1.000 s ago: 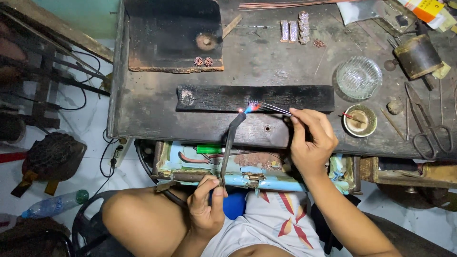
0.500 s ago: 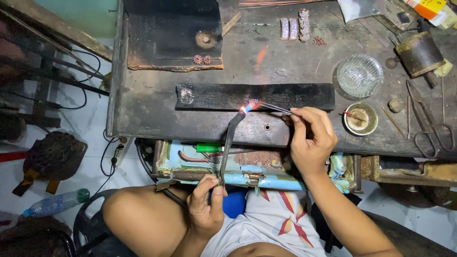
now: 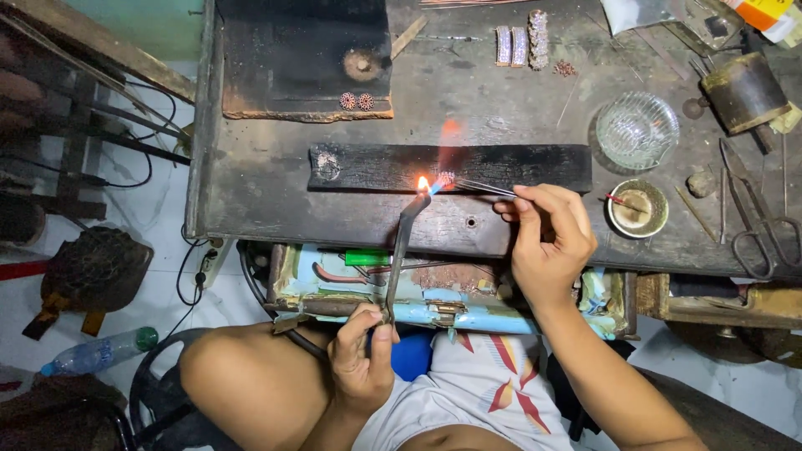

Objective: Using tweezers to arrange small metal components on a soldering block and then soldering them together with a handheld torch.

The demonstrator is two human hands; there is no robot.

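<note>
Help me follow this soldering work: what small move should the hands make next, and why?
Probably hold steady. The left hand aims the torch so its flame plays on the small piece, which the tweezers in the right hand pin on the charred block.

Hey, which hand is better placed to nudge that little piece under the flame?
Probably the right hand: its tweezers already reach the small piece on the charred block. The left hand sits low by the lap, gripping the torch.
</note>
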